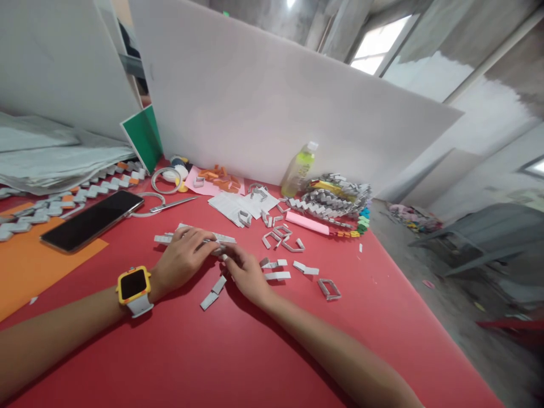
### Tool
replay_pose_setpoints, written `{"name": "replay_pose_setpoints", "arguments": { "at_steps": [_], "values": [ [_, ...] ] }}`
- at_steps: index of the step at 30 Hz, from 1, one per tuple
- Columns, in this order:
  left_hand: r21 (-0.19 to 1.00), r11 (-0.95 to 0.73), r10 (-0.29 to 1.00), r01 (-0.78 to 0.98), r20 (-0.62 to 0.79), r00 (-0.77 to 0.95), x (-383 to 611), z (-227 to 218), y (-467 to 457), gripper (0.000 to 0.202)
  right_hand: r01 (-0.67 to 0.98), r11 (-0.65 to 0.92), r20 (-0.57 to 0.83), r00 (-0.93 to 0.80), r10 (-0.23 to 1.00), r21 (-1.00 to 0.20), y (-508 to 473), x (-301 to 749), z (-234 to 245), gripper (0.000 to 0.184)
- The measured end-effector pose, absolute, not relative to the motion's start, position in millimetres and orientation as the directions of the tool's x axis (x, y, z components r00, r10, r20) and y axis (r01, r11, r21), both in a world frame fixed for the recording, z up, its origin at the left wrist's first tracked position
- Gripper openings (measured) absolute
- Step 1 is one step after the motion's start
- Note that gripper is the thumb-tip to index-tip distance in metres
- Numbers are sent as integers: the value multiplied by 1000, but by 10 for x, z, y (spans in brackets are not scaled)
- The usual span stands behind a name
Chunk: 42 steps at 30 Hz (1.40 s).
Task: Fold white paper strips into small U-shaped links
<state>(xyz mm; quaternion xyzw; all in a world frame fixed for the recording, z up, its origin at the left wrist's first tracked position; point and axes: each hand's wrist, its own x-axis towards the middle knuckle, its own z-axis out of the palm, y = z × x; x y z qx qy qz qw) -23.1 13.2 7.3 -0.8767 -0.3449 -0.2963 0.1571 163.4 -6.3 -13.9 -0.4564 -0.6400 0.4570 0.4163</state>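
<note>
My left hand [183,259] pressed folded paper strip [221,238] flat on red surface [238,345]. My right hand [245,273] fingers pinched its end. Phone [91,220] lay near.

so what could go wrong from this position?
Both hands, left hand and right hand, press one folded paper strip flat; a slip could spoil its crease. The right forearm lies close to loose folded pieces and might sweep them aside. The scissors lie open-side near the left hand's reach.
</note>
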Motion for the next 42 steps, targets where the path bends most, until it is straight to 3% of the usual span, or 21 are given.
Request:
{"name": "replay_pose_setpoints", "arguments": {
  "at_steps": [6,10,17,21,28,36,42],
  "values": [
    [-173,-823,286,541,696,658,-242,126,96,27,214,169,114,-247,962,-962,-60,1638,-152,35],
    [-219,-872,187,438,677,712,-228,159,74,28,137,136,99,-248,964,-981,-62,1659,-132,42],
    [-229,-938,52,260,649,759,-216,159,89,30,-24,38,43,-271,962,-999,-62,1694,-6,24],
    [-211,-947,48,241,651,758,-212,142,112,27,4,22,19,-340,940,-1000,-67,1675,-21,25],
    [-144,-953,113,265,645,755,-195,145,112,23,68,72,50,-290,956,-995,-65,1657,-40,28],
    [-133,-870,268,474,680,682,-219,111,123,24,-64,-35,-19,-228,974,-997,-77,1646,-24,32],
    [-110,-873,279,475,685,673,-221,93,137,32,-40,-24,-13,-240,971,-999,-77,1640,-12,32]
  ]
}}
